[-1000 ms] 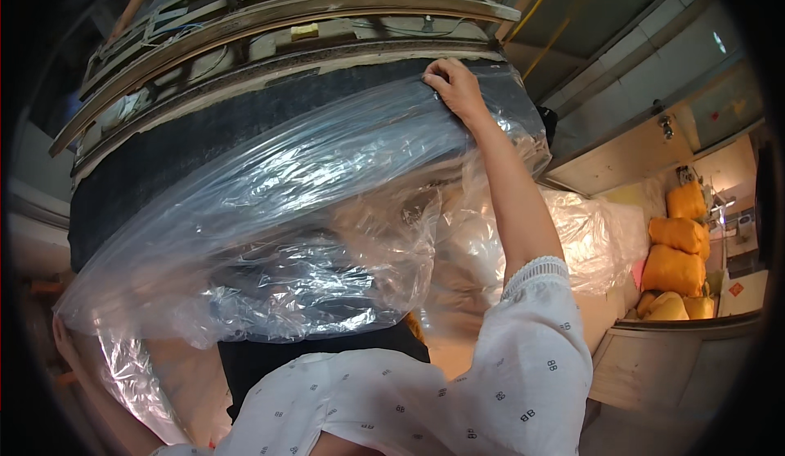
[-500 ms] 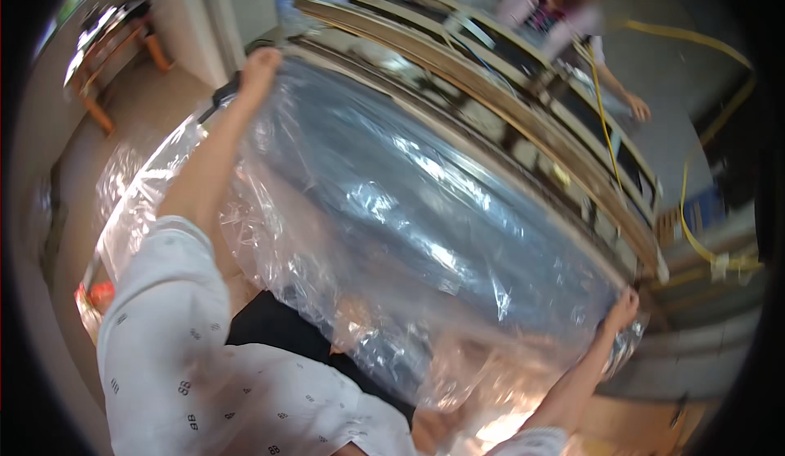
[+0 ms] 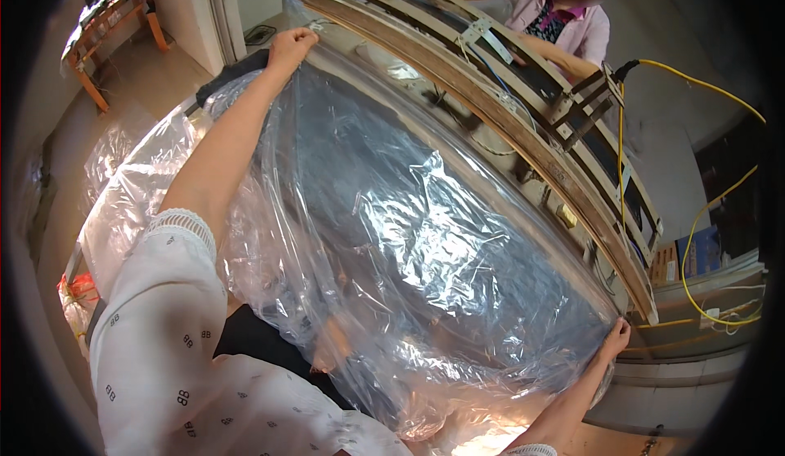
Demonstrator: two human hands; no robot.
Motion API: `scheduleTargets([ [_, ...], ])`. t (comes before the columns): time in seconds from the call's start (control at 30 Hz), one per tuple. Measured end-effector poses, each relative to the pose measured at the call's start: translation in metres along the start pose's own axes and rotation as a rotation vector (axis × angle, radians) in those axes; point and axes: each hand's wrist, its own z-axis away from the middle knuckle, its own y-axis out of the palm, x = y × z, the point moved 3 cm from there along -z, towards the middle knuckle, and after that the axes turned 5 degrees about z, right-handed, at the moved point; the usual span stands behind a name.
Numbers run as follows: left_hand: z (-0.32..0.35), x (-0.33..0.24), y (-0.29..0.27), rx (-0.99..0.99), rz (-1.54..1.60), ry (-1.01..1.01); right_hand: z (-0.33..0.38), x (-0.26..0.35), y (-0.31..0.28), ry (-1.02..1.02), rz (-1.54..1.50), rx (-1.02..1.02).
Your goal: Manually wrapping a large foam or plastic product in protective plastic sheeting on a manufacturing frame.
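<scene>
A wide sheet of clear plastic film (image 3: pixel 425 227) stretches between my two arms, creased and shiny, over a dark surface. At the upper left, my left hand (image 3: pixel 292 47) is closed on the film's far corner. My right hand (image 3: pixel 619 337) grips the opposite end of the same far edge, low on the right. Between the hands that edge runs taut along the near side of a wooden frame (image 3: pixel 491 109). The rest of the film hangs in loose folds toward my body. Under my left hand lies a piece of black material (image 3: pixel 233 78).
Beyond the frame a person (image 3: pixel 564 15) in a pale pink shirt reaches onto it. A yellow cable (image 3: pixel 695 88) loops at the right, near a blue box (image 3: pixel 702 239). An orange-legged table (image 3: pixel 110 35) stands far left.
My left hand has moved slightly right and up, my right hand slightly down. The film now lies farther over the dark surface. The other person has drawn an arm in onto the frame.
</scene>
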Motion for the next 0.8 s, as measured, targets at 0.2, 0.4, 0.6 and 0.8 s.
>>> scheduleTargets([
  [0.2,-0.005,0.001,-0.003,-0.045,-0.131,0.013,-0.01,-0.003,0.008,0.054,-0.057,0.0],
  [0.4,-0.008,0.018,-0.01,-0.173,-0.106,-0.005,-0.02,-0.025,0.001,0.024,0.182,-0.16],
  [0.6,-0.015,0.033,-0.038,-0.406,0.009,0.038,-0.006,0.004,0.005,0.222,-0.173,-0.08],
  [0.8,0.021,-0.028,0.01,-0.011,-0.544,-0.069,0.001,0.01,-0.008,0.327,-0.559,0.03],
])
